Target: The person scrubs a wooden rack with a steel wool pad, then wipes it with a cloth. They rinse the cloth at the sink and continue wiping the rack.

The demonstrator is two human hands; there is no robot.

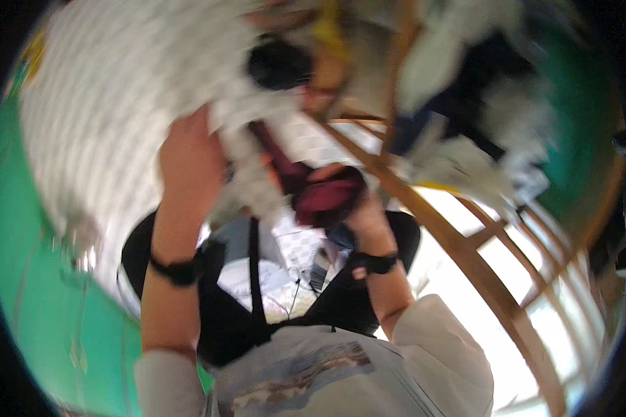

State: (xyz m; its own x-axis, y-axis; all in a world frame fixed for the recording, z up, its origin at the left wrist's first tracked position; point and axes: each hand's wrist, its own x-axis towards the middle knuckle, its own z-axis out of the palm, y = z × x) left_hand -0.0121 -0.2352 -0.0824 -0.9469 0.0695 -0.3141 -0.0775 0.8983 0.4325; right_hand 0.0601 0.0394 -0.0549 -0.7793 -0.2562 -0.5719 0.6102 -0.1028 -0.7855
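Motion blurs the whole view. My left hand [193, 151] is against a white textured sheet [120, 104], back of the hand up; its fingers are too blurred to read. My right hand [368, 224] is wrapped around the near side of a dark red object [328, 195], which has a rounded end and a longer part reaching away towards the upper left. The kind of object is not clear, and it hides most of my right fingers. A pale strip of material [253, 172] lies between my hands.
A brown slatted wooden frame [438, 229] runs along my right side. Green surfaces curve along the left [31, 271] and upper right [568, 130]. Blurred pale and dark items [464, 161] lie beyond the frame. A round black item [279, 61] is ahead.
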